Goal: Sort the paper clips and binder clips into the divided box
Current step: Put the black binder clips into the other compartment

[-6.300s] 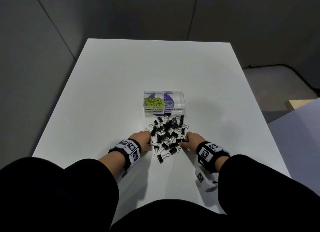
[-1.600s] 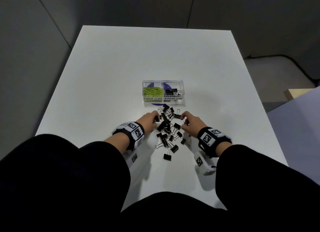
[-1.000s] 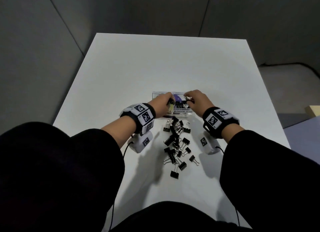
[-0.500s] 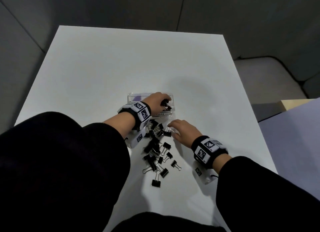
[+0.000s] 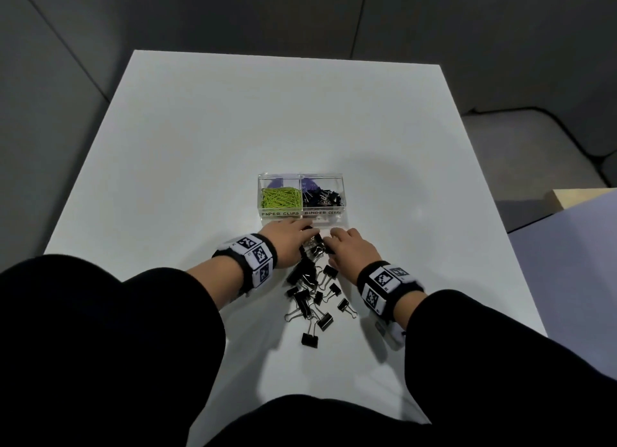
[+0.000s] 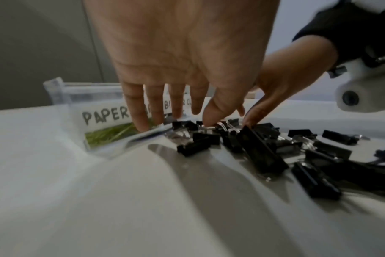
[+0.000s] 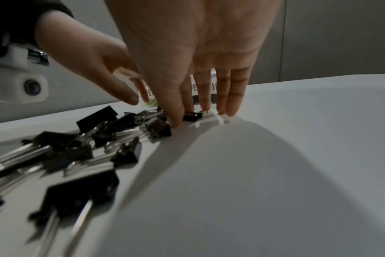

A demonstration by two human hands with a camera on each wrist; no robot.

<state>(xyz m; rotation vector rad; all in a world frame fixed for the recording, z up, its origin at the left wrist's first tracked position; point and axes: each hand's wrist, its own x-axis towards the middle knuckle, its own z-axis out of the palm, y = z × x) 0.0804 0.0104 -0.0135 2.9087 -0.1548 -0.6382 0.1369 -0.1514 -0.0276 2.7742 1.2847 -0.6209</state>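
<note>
A clear divided box [image 5: 301, 214] stands mid-table; green paper clips [image 5: 279, 197] fill its left cell and black binder clips [image 5: 322, 198] lie in its right cell. Just in front of the box lies a loose pile of black binder clips [image 5: 312, 284] [image 6: 262, 149] [image 7: 103, 139]. Both hands reach down onto the far end of that pile. My left hand [image 5: 289, 237] [image 6: 187, 111] has straight fingers, its thumb tip touching the clips. My right hand [image 5: 347, 246] [image 7: 200, 109] also has straight fingers, tips on the table and against a clip. Neither hand grips anything.
The white table [image 5: 207, 166] stretches well beyond the box on all sides. Grey walls stand behind it. A pale bench or second surface [image 5: 574, 219] lies off the right edge.
My left hand has come back from over the box's right cell to the pile. The right hand stays at the pile's far end. More binder clips lie in the box than earlier.
</note>
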